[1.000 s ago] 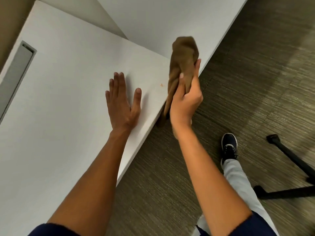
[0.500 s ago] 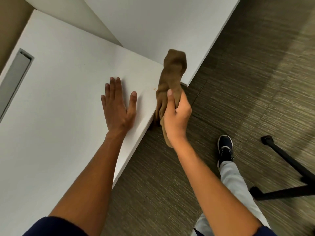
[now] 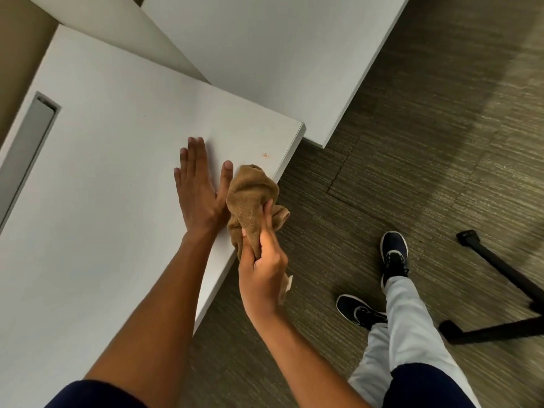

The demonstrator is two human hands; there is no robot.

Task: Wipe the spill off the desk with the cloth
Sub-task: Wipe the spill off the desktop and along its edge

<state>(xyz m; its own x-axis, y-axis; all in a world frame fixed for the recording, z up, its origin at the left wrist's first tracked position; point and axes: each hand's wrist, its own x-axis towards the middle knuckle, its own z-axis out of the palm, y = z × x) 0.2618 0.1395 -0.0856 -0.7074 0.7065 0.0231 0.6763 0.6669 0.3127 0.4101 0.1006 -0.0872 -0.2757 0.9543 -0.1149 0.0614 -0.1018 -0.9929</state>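
Note:
A small orange spill marks the white desk near its right corner. My right hand is shut on a bunched brown cloth, whose upper end lies over the desk's right edge, just below the spill and apart from it. My left hand rests flat on the desk, fingers spread, its thumb beside the cloth.
A second white desk stands beyond, its corner close to the first. A grey cable slot runs along the desk's left side. On the carpet to the right are my dark shoes and black chair legs.
My right hand has drawn the cloth down and toward me along the desk's edge, so the cloth is now bunched low beside my left thumb. The spill is now uncovered.

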